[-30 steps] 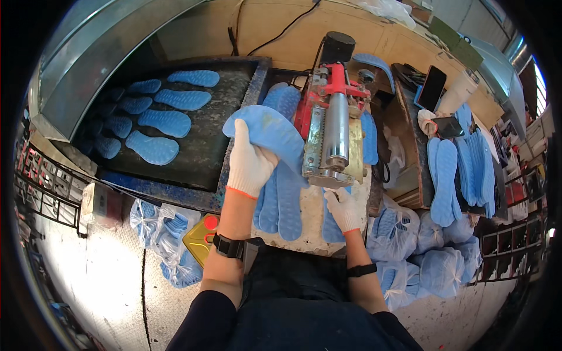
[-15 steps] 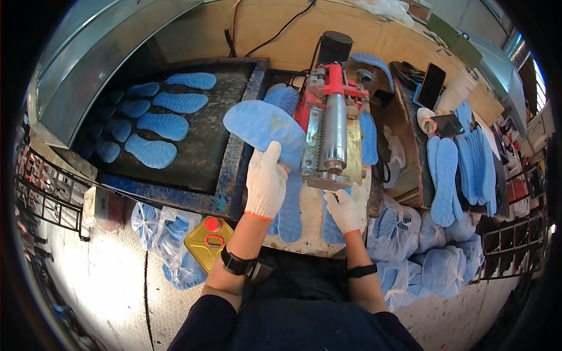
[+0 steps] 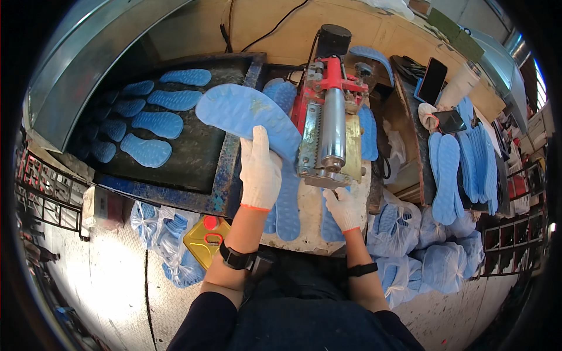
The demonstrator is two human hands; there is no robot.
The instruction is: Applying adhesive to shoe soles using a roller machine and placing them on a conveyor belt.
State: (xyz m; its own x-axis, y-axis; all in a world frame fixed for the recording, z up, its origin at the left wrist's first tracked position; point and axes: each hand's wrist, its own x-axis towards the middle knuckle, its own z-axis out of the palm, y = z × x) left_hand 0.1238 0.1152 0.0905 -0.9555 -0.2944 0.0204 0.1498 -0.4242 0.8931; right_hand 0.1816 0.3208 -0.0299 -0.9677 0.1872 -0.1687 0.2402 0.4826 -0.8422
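A blue insole (image 3: pixel 246 114) with a dimpled surface and a dull patch slants up to the left from the side of a red-framed roller machine (image 3: pixel 332 126). My left hand (image 3: pixel 261 172), in a white knit glove, grips it, fingers extended over its lower edge and thumb hidden. The insole's right end reaches the machine's left side. Below the machine's front end is my gloved right hand (image 3: pixel 344 209), fingers curled; what they hold is hidden. Other blue insoles (image 3: pixel 287 205) lie on the worktop beneath the machine, one beside my right hand.
Left, several insoles (image 3: pixel 157 126) lie on a dark bed with a blue frame (image 3: pixel 225 169). A yellow can (image 3: pixel 204 241) and bagged insoles (image 3: pixel 175 234) stand below. At right, stacked insoles (image 3: pixel 446 175), phones (image 3: pixel 430 81) and a bottle (image 3: pixel 462 86) rest on a table above more bags (image 3: pixel 395 228).
The insole in my left hand has shifted left and a little up, with more of its length showing beside the machine. My left hand moved with it; the right stayed nearly still.
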